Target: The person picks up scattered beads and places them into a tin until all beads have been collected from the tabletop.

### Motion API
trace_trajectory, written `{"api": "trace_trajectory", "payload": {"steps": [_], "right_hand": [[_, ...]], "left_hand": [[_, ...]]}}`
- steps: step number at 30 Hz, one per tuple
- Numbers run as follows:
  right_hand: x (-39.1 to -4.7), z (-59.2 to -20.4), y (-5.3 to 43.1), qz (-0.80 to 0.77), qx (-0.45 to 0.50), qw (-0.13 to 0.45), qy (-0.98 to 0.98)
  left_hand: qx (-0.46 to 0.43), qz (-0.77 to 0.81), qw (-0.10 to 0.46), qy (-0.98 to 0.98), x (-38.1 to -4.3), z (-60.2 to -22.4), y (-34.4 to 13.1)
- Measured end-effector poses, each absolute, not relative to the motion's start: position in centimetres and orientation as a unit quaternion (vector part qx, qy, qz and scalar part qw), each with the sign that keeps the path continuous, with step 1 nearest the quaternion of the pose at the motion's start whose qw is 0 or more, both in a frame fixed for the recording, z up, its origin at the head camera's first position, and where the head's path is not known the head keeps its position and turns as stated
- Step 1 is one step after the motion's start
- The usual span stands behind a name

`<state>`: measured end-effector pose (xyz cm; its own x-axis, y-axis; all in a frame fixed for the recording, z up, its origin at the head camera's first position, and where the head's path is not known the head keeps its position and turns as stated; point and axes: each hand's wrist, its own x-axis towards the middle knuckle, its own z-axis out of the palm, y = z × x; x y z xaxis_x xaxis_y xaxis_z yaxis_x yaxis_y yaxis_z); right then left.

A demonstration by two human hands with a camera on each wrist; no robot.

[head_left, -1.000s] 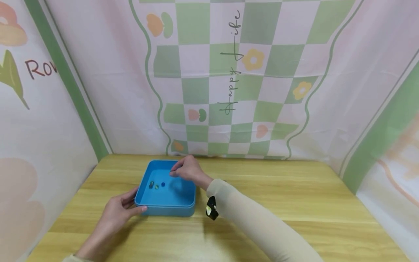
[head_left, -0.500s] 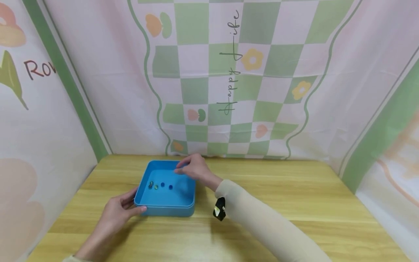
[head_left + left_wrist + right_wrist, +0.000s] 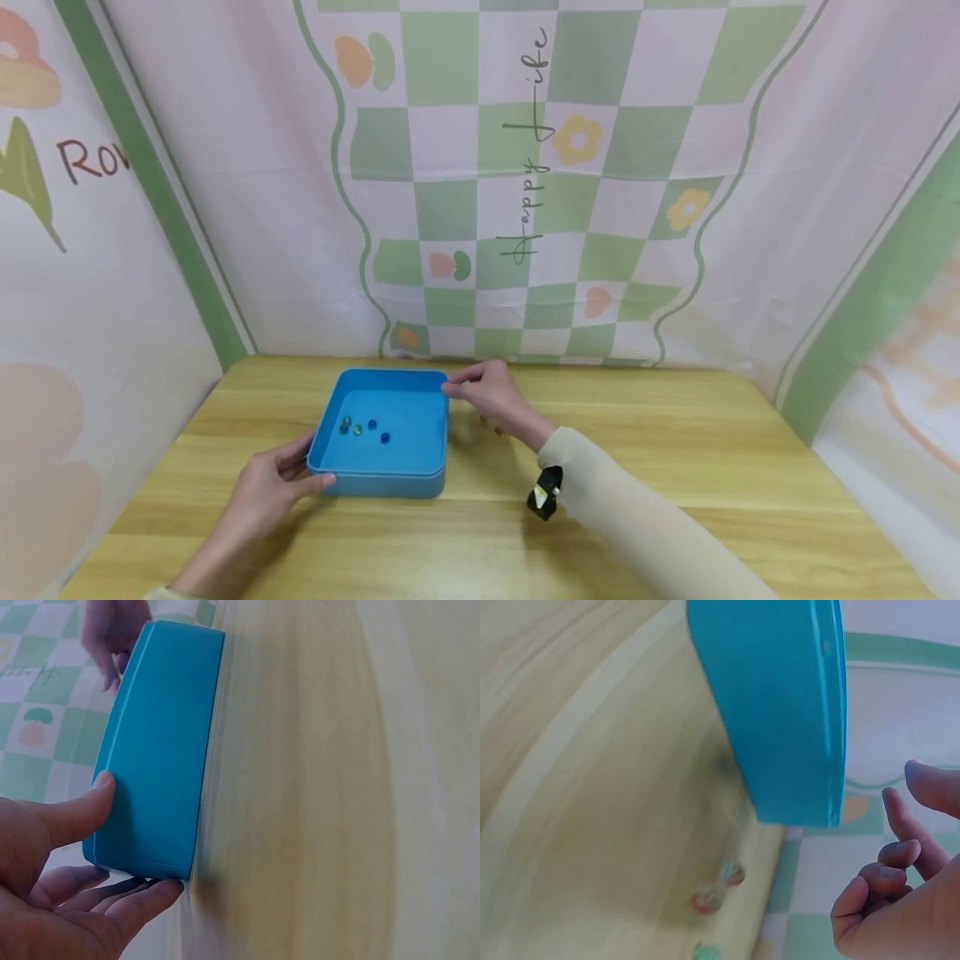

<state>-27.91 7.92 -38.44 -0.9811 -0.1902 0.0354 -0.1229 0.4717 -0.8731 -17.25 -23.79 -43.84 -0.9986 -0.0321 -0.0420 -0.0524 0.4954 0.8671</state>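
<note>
A square, open-topped blue box (image 3: pixel 412 454) stands on the table, left of its middle. My left hand (image 3: pixel 262 487) holds its front left corner. In the left wrist view the thumb (image 3: pixel 86 814) lies on one wall and the fingers on the adjoining one. Inside lie several glass marbles, including a deep blue marble (image 3: pixel 385 437) and a yellowish marble (image 3: pixel 357 430). My right hand (image 3: pixel 491 396) is over the box's back right edge. The right wrist view shows its thumb and index finger apart with nothing between them, other fingers bent.
Outside the box, near the right hand, more marbles lie on the table: a reddish clear marble (image 3: pixel 707 900), another clear marble (image 3: pixel 733 874) and a greenish marble (image 3: pixel 706 952). A patterned curtain (image 3: pixel 517 208) hangs behind the wooden table (image 3: pixel 675 467).
A second blue marble has appeared in the box and rolled slightly toward the front. My right hand has moved right, from above the box to its right edge. The left hand stays put.
</note>
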Motion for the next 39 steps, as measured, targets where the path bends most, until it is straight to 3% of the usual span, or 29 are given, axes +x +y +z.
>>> {"api": "trace_trajectory", "payload": {"steps": [14, 39], "right_hand": [[-27.4, -40.0, 12.5, -0.504, -0.04, 0.007, 0.863], [-27.9, -43.1, 16.1, -0.479, 0.001, 0.04, 0.877]], "left_hand": [[-0.024, 0.5, 0.01, 0.865, -17.6, -43.6, -23.6], [-0.031, 0.501, 0.012, 0.865, -17.3, -43.9, -23.8]]}}
